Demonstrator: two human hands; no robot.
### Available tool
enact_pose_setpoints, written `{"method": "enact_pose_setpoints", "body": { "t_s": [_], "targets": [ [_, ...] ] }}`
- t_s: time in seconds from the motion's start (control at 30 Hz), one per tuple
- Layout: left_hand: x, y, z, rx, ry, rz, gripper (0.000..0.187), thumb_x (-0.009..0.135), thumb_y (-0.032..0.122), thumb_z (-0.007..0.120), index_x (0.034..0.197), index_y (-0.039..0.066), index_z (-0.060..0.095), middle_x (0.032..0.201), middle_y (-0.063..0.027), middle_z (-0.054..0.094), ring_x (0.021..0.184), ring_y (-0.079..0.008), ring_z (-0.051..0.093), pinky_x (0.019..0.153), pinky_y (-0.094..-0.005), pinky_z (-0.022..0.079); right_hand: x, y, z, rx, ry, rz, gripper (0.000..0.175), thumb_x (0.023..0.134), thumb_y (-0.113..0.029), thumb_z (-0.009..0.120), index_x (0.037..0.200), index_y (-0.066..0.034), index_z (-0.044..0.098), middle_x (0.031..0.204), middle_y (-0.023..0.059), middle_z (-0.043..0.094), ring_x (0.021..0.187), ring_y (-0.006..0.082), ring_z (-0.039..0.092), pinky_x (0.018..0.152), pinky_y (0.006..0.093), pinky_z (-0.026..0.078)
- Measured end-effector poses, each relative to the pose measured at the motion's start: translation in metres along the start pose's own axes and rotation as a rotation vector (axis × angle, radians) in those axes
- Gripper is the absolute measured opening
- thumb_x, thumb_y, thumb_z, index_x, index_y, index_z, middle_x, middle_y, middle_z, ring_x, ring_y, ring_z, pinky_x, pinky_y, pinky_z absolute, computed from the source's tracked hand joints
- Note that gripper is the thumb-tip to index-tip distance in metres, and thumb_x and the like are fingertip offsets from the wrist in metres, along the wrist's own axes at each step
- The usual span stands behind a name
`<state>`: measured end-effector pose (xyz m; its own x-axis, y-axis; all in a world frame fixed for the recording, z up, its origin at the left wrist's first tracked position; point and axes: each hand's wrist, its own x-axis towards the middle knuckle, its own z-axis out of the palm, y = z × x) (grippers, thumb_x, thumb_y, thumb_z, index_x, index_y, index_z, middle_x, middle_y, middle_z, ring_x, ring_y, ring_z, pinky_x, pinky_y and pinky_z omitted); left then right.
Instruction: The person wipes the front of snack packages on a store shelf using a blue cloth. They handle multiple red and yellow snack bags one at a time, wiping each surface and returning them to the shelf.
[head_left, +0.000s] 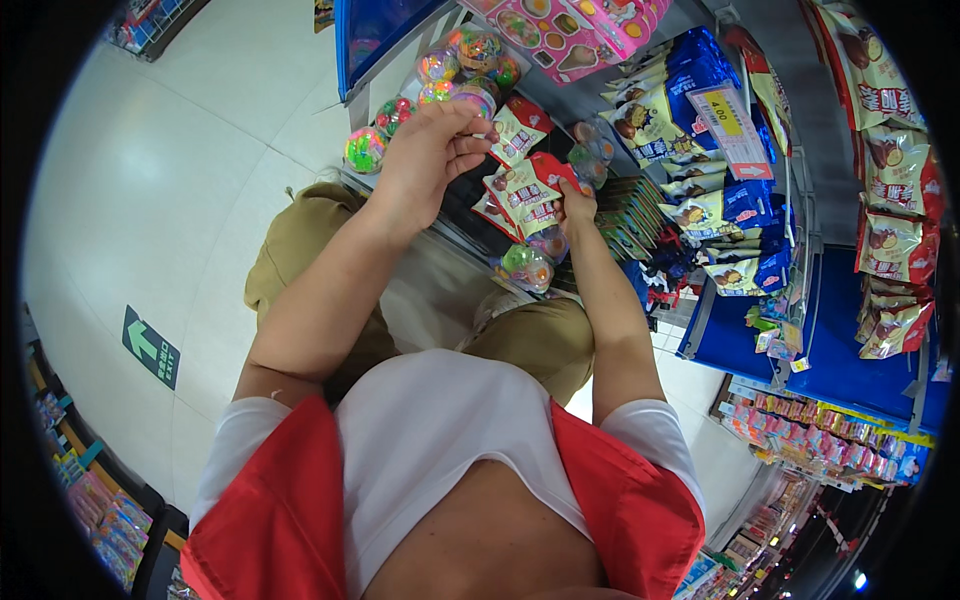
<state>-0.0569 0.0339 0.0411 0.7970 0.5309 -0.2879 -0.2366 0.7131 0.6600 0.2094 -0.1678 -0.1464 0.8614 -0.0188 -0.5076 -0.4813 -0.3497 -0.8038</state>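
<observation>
My right hand (577, 204) grips a red and cream snack bag (529, 191) by its red edge, over a low shelf. Part of another such bag shows under it, and a similar bag (519, 131) lies just beyond. My left hand (441, 154) is raised at the shelf's near left, palm turned inward and fingers curled; whether anything small is between its fingertips cannot be told. Behind its fingers are clear round containers with colourful contents (478, 51). More clear containers (527, 266) sit below the held bag.
Blue and cream snack bags (716, 210) hang on hooks at the right, with a price tag (727, 131) before them. Red and cream bags (896, 244) hang farther right. A pink patterned box (559, 34) stands at the top. My bent knees are close to the shelf edge.
</observation>
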Motion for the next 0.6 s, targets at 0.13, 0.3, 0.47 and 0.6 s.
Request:
{"method": "enact_pose_setpoints", "body": {
  "t_s": [0.13, 0.3, 0.47, 0.6],
  "targets": [
    [0.001, -0.006, 0.003, 0.005, 0.001, -0.006, 0.012, 0.098, 0.016, 0.052, 0.105, 0.008, 0.058, 0.094, -0.0022, 0.066, 0.081, -0.01, 0.063, 0.075, -0.0248, 0.052, -0.011, -0.008, 0.011, 0.099, -0.108, -0.057, 0.02, 0.086, -0.019, 0.075, 0.078, -0.0103, 0.058, 0.064, 0.0009, 0.059, 0.045, 0.011, 0.049, 0.037, 0.0261, 0.035],
    [0.005, -0.015, 0.004, 0.007, -0.027, -0.007, 0.012, 0.099, 0.02, 0.051, 0.101, 0.011, 0.059, 0.089, 0.0012, 0.063, 0.08, -0.0105, 0.062, 0.079, -0.0285, 0.051, -0.085, -0.03, -0.008, -0.348, -0.225, -0.797, 0.014, 0.09, -0.014, 0.07, 0.093, -0.0004, 0.07, 0.072, -0.0047, 0.062, 0.062, 0.0067, 0.054, 0.059, 0.0244, 0.045],
    [0.007, -0.022, 0.003, -0.015, -0.04, -0.029, 0.012, 0.098, 0.022, 0.055, 0.098, 0.011, 0.06, 0.085, 0.002, 0.062, 0.075, -0.0089, 0.062, 0.07, -0.0249, 0.052, -0.205, -0.098, -0.053, -0.369, -0.381, -1.446, 0.01, 0.082, -0.001, 0.07, 0.091, 0.0013, 0.065, 0.087, 0.0139, 0.064, 0.08, 0.0269, 0.062, 0.072, 0.0338, 0.049],
    [0.009, -0.026, 0.002, -0.013, -0.014, -0.06, 0.013, 0.096, 0.021, 0.059, 0.105, 0.011, 0.061, 0.088, -0.0026, 0.067, 0.073, -0.01, 0.064, 0.065, -0.0229, 0.054, -0.276, -0.17, -0.087, 0.068, -0.215, -1.522, 0.017, 0.094, -0.006, 0.062, 0.108, 0.0028, 0.059, 0.098, 0.0083, 0.065, 0.091, 0.012, 0.061, 0.078, 0.0268, 0.049]
  ]
}}
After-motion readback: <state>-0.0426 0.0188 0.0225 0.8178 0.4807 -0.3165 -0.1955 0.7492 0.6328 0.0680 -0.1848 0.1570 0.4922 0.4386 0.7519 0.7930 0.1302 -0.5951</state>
